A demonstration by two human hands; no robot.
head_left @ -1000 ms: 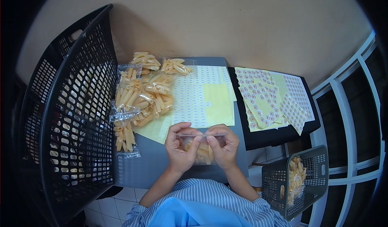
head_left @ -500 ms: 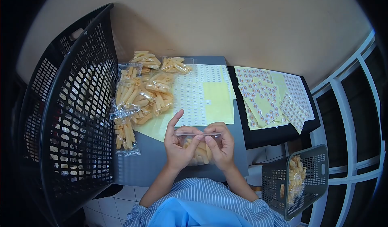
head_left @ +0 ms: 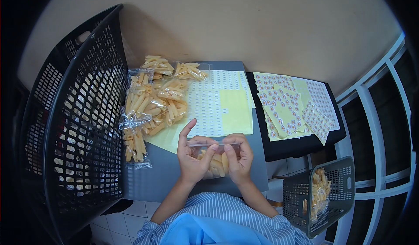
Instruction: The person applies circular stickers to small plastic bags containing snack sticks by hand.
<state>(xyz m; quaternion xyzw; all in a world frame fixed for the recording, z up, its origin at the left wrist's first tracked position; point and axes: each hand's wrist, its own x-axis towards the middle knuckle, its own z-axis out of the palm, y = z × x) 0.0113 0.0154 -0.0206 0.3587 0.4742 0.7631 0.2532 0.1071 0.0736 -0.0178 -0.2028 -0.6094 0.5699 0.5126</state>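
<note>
Between my two hands is a clear plastic bag of pale tube-shaped pieces that look like penne (head_left: 215,165), held above the near edge of the grey table (head_left: 163,179). My left hand (head_left: 192,160) pinches the left part of the bag's top, thumb in front, with the index finger sticking up. On the right side, my right hand (head_left: 238,160) grips the same top edge, its thumb pressed against the front and its fingers curled behind. Several similar filled bags (head_left: 152,101) lie piled at the left of the table. Sheets of small printed labels (head_left: 205,96) lie just beyond my hands.
A tall black perforated basket (head_left: 83,110) stands at the left. Round-sticker sheets (head_left: 283,110) cover part of a black surface (head_left: 279,148) at the right. Lower right, a smaller dark basket (head_left: 334,205) contains filled bags (head_left: 321,188). A wall is behind the table.
My right thumb has shifted slightly right, away from the left thumb, along the bag's top edge. Both hands still hold the bag in nearly the same place.
</note>
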